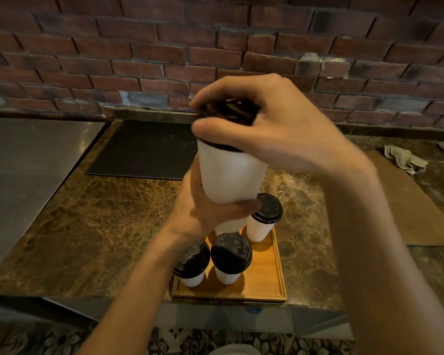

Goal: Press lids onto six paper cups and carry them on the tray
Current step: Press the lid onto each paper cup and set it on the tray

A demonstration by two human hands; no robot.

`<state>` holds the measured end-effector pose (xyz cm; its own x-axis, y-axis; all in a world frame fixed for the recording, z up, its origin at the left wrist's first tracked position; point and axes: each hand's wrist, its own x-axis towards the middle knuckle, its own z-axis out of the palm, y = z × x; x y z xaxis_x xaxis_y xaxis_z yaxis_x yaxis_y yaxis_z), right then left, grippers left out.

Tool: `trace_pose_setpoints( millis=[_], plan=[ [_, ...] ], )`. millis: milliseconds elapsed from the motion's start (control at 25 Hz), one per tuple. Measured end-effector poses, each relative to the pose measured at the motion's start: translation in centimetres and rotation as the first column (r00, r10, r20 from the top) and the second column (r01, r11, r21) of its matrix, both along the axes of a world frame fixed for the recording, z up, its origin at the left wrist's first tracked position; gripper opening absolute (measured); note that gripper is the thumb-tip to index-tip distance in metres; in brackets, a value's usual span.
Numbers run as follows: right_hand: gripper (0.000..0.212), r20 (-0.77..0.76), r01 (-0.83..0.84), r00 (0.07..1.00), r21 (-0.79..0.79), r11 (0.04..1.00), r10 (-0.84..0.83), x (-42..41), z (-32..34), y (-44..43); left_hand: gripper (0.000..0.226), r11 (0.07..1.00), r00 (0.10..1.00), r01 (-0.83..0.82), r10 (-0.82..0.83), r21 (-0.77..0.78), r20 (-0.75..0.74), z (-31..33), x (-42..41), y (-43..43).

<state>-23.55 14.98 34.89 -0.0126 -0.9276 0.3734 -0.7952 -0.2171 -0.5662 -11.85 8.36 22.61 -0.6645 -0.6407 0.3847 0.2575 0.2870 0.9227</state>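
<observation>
My left hand (203,206) grips the lower part of a white paper cup (228,172), held up above the counter. My right hand (264,126) curls over the cup's top, fingers and thumb round a black lid (228,114) on its rim. Below, a wooden tray (264,278) on the marble counter carries three white cups with black lids: one at the front left (191,260), one at the front middle (231,254), one at the back right (265,211). Another white cup (228,226) stands behind them, its top hidden by my left hand.
A black mat (144,147) lies on the counter behind the tray, and a steel surface (28,160) fills the left. A crumpled cloth (405,157) and a brown board (415,206) are at the right. A brick wall (139,55) backs the counter.
</observation>
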Motion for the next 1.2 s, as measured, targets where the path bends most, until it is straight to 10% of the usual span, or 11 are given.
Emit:
trace_pose_setpoints(
  millis=[160, 320, 520, 800, 1000, 1200],
  plan=[
    [0.037, 0.225, -0.386, 0.902, 0.031, 0.922, 0.369, -1.9, 0.0, 0.5, 0.072, 0.960, 0.959, 0.279, -0.280, 0.033, 0.038, 0.4, 0.7, -0.3],
    [0.034, 0.036, 0.033, 0.999, 0.055, 0.998, -0.035, -0.3, -0.1, 0.3, 0.077, 0.998, 0.999, -0.046, 0.046, -0.036, -0.004, 0.2, -0.2, 0.5],
    [0.032, -0.115, 0.468, 0.859, -0.217, 0.857, -0.499, 3.1, -1.6, -0.9, 0.078, 0.925, 0.935, -0.355, 0.353, -0.137, -0.039, 0.0, -1.6, 1.3],
    [0.016, 0.074, 0.067, 0.996, -0.147, 0.987, -0.057, 0.1, -0.7, -0.8, 0.081, 1.000, 1.000, -0.017, 0.017, -0.009, 0.023, 0.4, 0.2, -0.2],
    [0.028, 0.201, -0.361, 0.908, -0.076, 0.930, 0.369, -1.5, -0.7, -0.5, 0.069, 0.993, 0.993, 0.110, -0.112, 0.046, 0.044, -0.4, 1.5, 0.1],
    [0.031, 0.265, -0.325, 0.912, -0.005, 0.946, 0.314, -1.4, 0.2, -0.2, 0.066, 0.980, 0.980, 0.201, -0.201, 0.002, -0.013, 1.0, 1.4, -0.1]
  ],
)
